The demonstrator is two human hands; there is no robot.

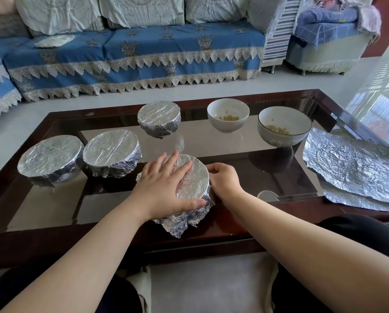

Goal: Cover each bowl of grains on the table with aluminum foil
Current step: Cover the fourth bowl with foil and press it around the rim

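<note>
Near the tabletop's [279, 224] front edge, the flat left hand [164, 188] presses the crinkled silver-foil-covered bowl [193, 184]; the right hand's [222, 179] curled fingers [213, 169] pinch its side foil.

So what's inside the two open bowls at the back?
Each white bowl holds a few pale yellowish grains at the bottom. The four foil-wrapped bowls' contents are hidden.

Covered bowls [112, 154] left, open bowls [228, 115] behind-right, foil sheets [351, 168] right.
</note>
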